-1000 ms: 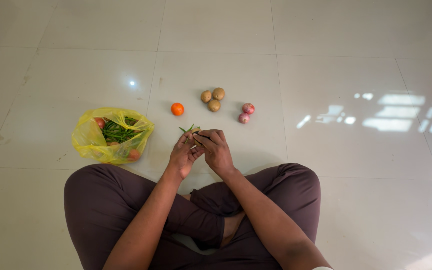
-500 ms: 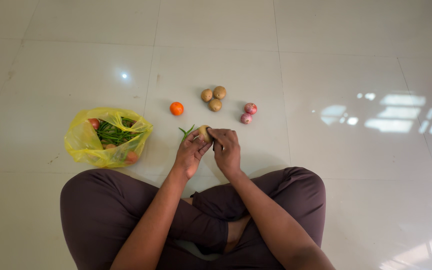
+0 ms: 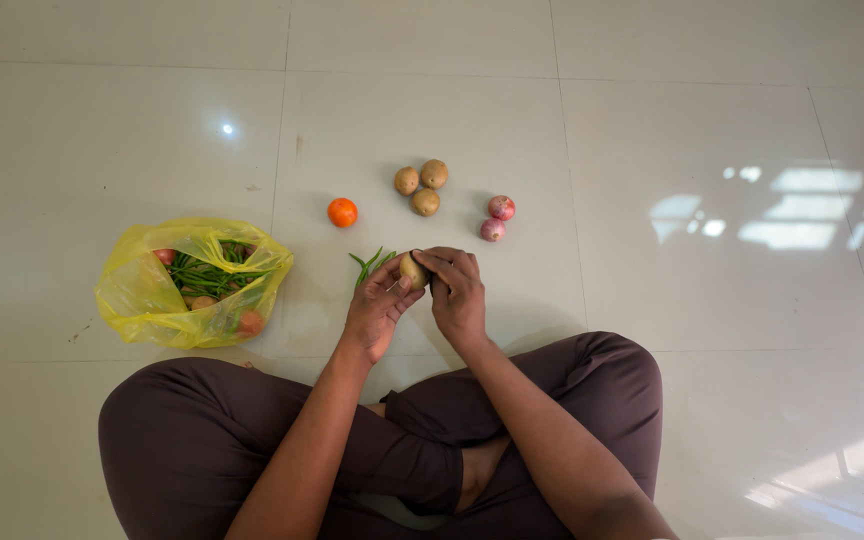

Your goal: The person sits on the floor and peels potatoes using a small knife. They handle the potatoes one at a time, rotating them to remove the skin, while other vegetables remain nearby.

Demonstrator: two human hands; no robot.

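Right now both hands, left hand [image 3: 377, 308] and right hand [image 3: 457, 295], grip one potato [image 3: 413, 271] between closed fingers, green chillies [image 3: 368, 264] just beside it.

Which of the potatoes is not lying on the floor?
The potato held between the left hand and right hand. The other three potatoes lie together on the tiled floor, farther from the person, between the orange and two onions.
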